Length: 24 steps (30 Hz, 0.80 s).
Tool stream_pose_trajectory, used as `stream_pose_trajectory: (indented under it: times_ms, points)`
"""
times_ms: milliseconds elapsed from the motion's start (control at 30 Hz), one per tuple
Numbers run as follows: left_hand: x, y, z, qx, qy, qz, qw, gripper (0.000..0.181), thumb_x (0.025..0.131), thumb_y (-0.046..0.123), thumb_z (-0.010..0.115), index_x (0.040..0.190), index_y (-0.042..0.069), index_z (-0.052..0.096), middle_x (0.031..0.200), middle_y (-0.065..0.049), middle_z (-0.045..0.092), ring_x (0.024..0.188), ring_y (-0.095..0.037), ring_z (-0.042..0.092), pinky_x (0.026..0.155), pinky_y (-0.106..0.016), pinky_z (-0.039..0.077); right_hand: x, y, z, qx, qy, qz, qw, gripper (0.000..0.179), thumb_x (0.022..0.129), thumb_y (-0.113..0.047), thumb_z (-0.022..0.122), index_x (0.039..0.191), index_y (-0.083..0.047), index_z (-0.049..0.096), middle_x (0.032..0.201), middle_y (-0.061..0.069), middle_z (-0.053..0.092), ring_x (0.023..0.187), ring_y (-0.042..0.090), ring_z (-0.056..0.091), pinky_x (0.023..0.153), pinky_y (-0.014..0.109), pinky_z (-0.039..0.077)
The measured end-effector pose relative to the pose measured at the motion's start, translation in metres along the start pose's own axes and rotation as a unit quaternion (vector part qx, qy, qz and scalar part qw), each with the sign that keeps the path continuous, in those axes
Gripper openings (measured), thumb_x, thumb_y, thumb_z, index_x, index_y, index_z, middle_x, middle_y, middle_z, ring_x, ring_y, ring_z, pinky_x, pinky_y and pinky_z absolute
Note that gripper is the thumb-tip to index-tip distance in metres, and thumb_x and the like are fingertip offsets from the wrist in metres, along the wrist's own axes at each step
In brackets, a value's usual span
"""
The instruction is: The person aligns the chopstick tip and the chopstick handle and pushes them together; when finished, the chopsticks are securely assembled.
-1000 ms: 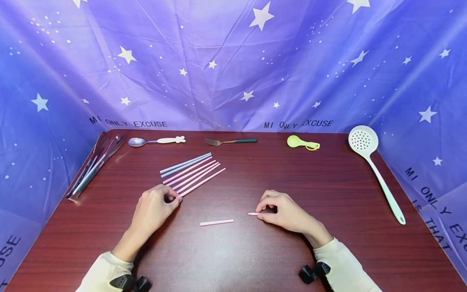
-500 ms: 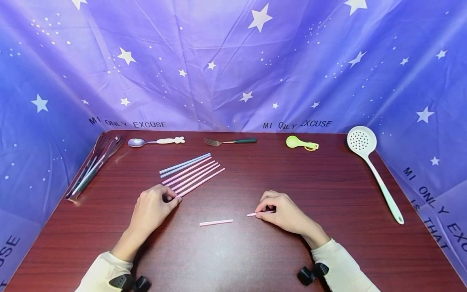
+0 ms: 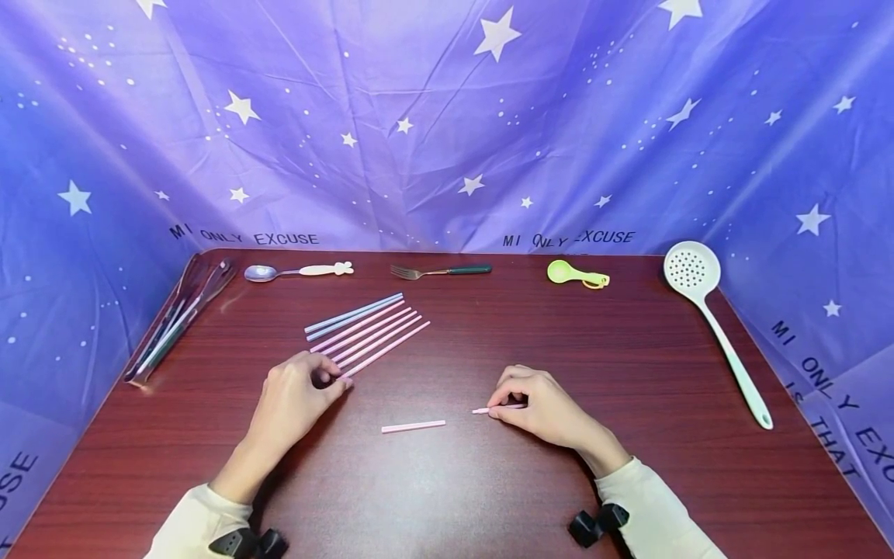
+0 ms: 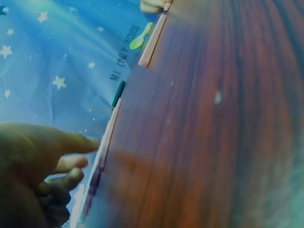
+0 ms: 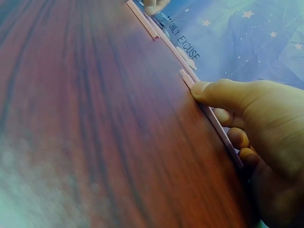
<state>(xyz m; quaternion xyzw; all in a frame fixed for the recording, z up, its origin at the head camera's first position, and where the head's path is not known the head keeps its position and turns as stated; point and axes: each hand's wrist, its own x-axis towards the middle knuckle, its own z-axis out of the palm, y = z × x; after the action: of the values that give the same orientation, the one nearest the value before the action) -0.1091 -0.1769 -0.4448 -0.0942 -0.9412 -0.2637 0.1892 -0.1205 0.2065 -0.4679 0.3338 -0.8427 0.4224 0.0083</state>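
Observation:
My right hand pinches a thin pink stick between thumb and fingers, just above the table. Its narrow tip points left. A short pink stick lies on the table between my hands. My left hand is at the near ends of a slanted row of long sticks, its thumb and index fingertips by the end of the nearest pink stick. In the left wrist view the thumb stretches out straight, apart from the loosely bent fingers. Two blue sticks lie behind the several pink ones.
Along the back lie a spoon, a fork and green measuring spoons. A white skimmer lies at the right edge. At the left edge is a clear pouch of utensils. Starry purple cloth surrounds the table.
My left hand's fingertips have shifted very slightly right at the stick ends. My right hand still pinches its stick in nearly the same spot; the view has shifted a little.

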Motion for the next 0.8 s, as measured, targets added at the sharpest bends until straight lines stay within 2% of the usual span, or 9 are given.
stream_pose_trajectory:
  times_ms: [100, 200, 333, 433, 500, 633, 800]
  points:
    - [-0.002, 0.010, 0.002, -0.025, -0.001, 0.027, 0.9993, 0.023, 0.071, 0.020, 0.094, 0.081, 0.017, 0.074, 0.077, 0.005, 0.068, 0.070, -0.009, 0.062, 0.065, -0.032, 0.050, 0.000, 0.000, 0.000, -0.002, 0.000, -0.002, 1.0000, 0.017, 0.086, -0.012, 0.084, 0.087, -0.028, 0.077, 0.081, -0.014, 0.063, 0.073, 0.005, 0.055, 0.063, 0.019, 0.046]
    - [-0.006, 0.023, 0.006, -0.069, -0.021, 0.049, 0.9962, 0.022, 0.072, 0.019, 0.094, 0.085, 0.017, 0.076, 0.083, 0.007, 0.071, 0.075, -0.007, 0.063, 0.068, -0.029, 0.052, 0.001, 0.000, 0.000, -0.003, 0.000, -0.001, 1.0000, 0.017, 0.085, -0.012, 0.084, 0.087, -0.028, 0.077, 0.081, -0.014, 0.063, 0.073, 0.005, 0.055, 0.064, 0.019, 0.046]
    - [-0.014, 0.038, 0.015, -0.138, -0.063, 0.074, 0.9857, 0.022, 0.075, 0.017, 0.092, 0.092, 0.016, 0.078, 0.086, 0.008, 0.071, 0.076, -0.005, 0.061, 0.068, -0.023, 0.051, 0.000, 0.000, 0.000, 0.000, 0.000, 0.000, 1.0000, 0.017, 0.086, -0.012, 0.084, 0.087, -0.028, 0.077, 0.081, -0.014, 0.063, 0.073, 0.005, 0.055, 0.064, 0.019, 0.046]
    - [-0.021, 0.047, 0.022, -0.171, -0.090, 0.083, 0.9776, 0.024, 0.075, 0.016, 0.092, 0.096, 0.016, 0.080, 0.087, 0.008, 0.071, 0.078, -0.005, 0.062, 0.069, -0.021, 0.052, 0.000, -0.001, 0.000, 0.004, 0.000, 0.001, 1.0000, 0.016, 0.086, -0.013, 0.083, 0.087, -0.027, 0.078, 0.081, -0.013, 0.063, 0.073, 0.006, 0.055, 0.063, 0.019, 0.045]
    - [-0.025, 0.051, 0.028, -0.178, -0.105, 0.082, 0.9749, 0.026, 0.074, 0.016, 0.092, 0.097, 0.017, 0.080, 0.087, 0.009, 0.070, 0.078, -0.004, 0.061, 0.070, -0.021, 0.051, 0.001, -0.002, 0.000, 0.006, 0.000, 0.000, 1.0000, 0.015, 0.087, -0.013, 0.083, 0.087, -0.027, 0.078, 0.082, -0.013, 0.064, 0.073, 0.006, 0.055, 0.063, 0.019, 0.045]
    - [-0.031, 0.057, 0.038, -0.170, -0.120, 0.079, 0.9750, 0.029, 0.072, 0.020, 0.094, 0.098, 0.019, 0.080, 0.092, 0.011, 0.071, 0.081, -0.003, 0.062, 0.072, -0.020, 0.052, 0.001, -0.003, 0.000, 0.006, 0.001, -0.002, 1.0000, 0.014, 0.087, -0.014, 0.083, 0.088, -0.026, 0.078, 0.082, -0.013, 0.064, 0.073, 0.007, 0.056, 0.063, 0.019, 0.045]
    - [-0.034, 0.064, 0.048, -0.160, -0.111, 0.084, 0.9773, 0.027, 0.073, 0.022, 0.094, 0.097, 0.018, 0.082, 0.094, 0.010, 0.070, 0.086, -0.005, 0.065, 0.074, -0.021, 0.055, 0.001, -0.004, 0.000, 0.008, 0.004, -0.007, 0.9999, 0.014, 0.087, -0.013, 0.083, 0.088, -0.026, 0.078, 0.082, -0.012, 0.065, 0.073, 0.007, 0.056, 0.063, 0.019, 0.045]
